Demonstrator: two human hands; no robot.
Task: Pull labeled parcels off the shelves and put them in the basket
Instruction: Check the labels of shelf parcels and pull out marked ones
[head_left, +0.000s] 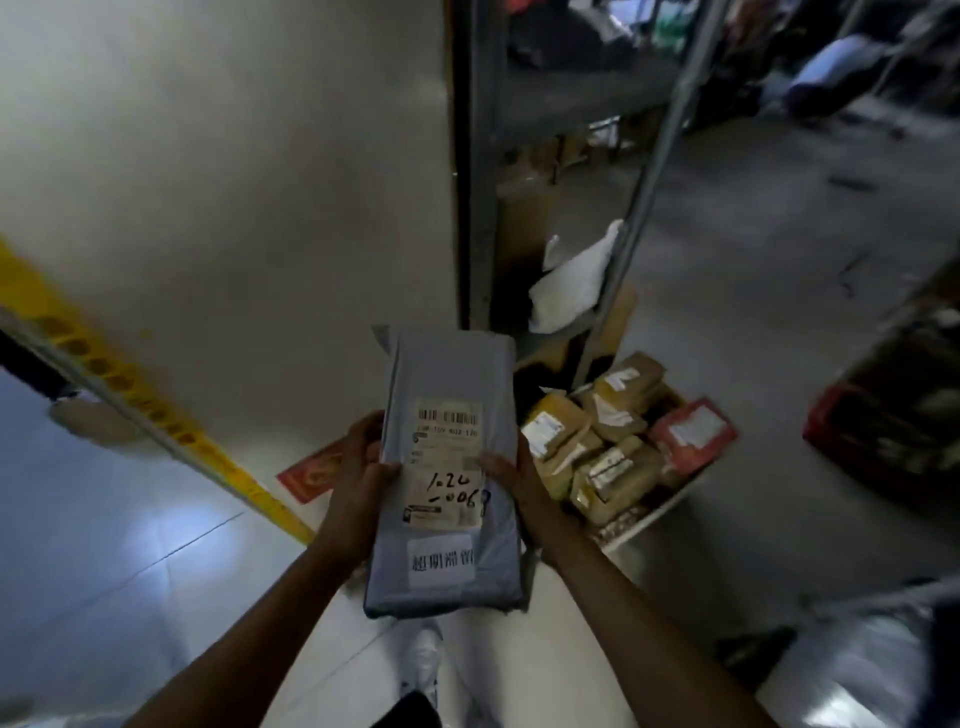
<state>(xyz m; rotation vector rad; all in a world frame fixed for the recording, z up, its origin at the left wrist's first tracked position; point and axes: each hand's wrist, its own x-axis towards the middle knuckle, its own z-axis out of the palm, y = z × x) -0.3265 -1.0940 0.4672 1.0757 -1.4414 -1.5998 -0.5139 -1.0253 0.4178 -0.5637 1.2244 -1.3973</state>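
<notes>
Several brown and red parcels (613, 447) already fill your basket (654, 512); both hands, left (358, 467) and right (519, 478), grip a grey labelled plastic mailer (447, 374), not yet dropped in.

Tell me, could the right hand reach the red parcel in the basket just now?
Probably not right away. The right hand and left hand both grip the grey parcel. The red parcel lies uncovered atop the basket, so the way looks free once a hand lets go.
</notes>
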